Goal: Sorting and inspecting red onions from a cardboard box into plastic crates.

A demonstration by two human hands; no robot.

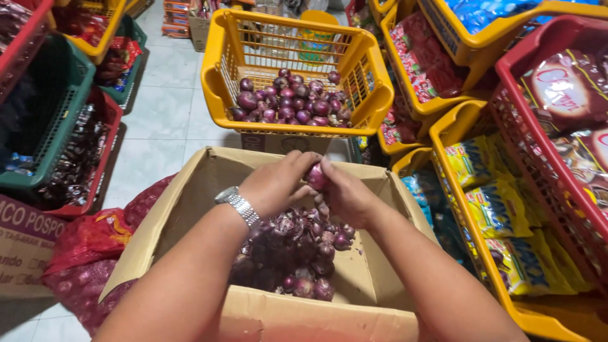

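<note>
One red onion (316,177) sits pinched between my two hands, held above the open cardboard box (190,209). Both sets of fingers close on it from either side; my left hand (275,185), the one with the metal watch (237,204) at the wrist, grips from the left, and my right hand (345,196) wraps it from the right and below. Neither hand is spread; both press in on the bulb.

Step in hand, as I judge it: cleaning or peeling the loose outer skin off this single onion. The fingertips work at its surface rather than merely carrying it.

Directly beneath the hands, inside the box, lies the pile of red onions (297,253) mixed with dry purple skins, heaped toward the middle and the near side. The onion I hold is apart from that pile, clear above it.

Beyond the box, on the far side, stands a yellow plastic basket (218,82) holding cleaner-looking onions (291,101) in a shallow layer. It is well ahead of my hands, past the box's far wall.

Next move, my estimate: it calls for a firm rub of the thumbs to strip the skin, letting the scraps fall into the box, then a reach forward over the box edge.

A red mesh sack (95,240) lies on the floor to the left of the box. Baskets of packaged goods (506,209) crowd the right.
</note>
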